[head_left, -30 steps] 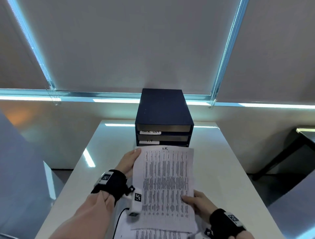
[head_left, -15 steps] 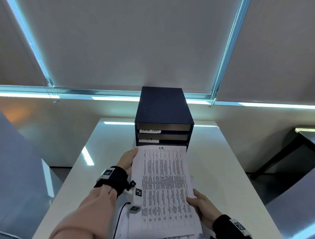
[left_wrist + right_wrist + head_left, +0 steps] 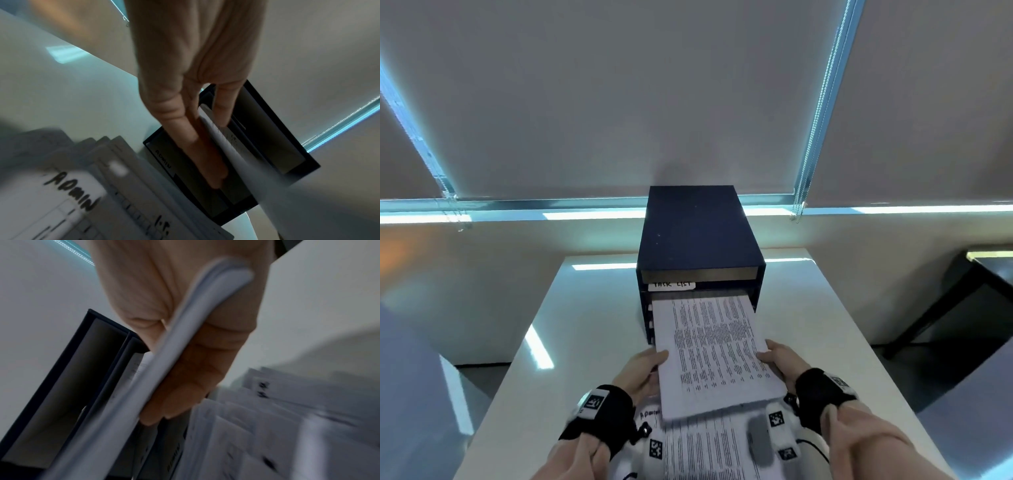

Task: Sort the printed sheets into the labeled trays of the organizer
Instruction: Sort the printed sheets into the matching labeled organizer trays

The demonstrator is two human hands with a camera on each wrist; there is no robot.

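Note:
A dark blue organizer [image 3: 700, 236] stands at the table's far end, its top tray labeled TASK LIST [image 3: 671, 284]. A printed sheet [image 3: 714, 346] slants from my hands into the tray just below that label, its far edge inside the opening. My left hand [image 3: 645, 368] pinches the sheet's left edge; in the left wrist view the left hand [image 3: 197, 113] has thumb above and fingers below the sheet [image 3: 230, 151]. My right hand [image 3: 779, 359] grips the right edge, the sheet [image 3: 164, 369] bending between thumb and fingers of the right hand [image 3: 185, 353]. A lower tray reads ADMIN [image 3: 164, 159].
A spread pile of printed sheets [image 3: 709, 448] lies on the white table [image 3: 585, 325] under my wrists; the top one is marked ADMIN [image 3: 72, 190]. A dark table [image 3: 983, 274] stands to the right. Window blinds hang behind the organizer.
The sheet marked I.T. has moved forward from above the pile, and its far edge has entered the second tray. Both hands slid to its near side edges.

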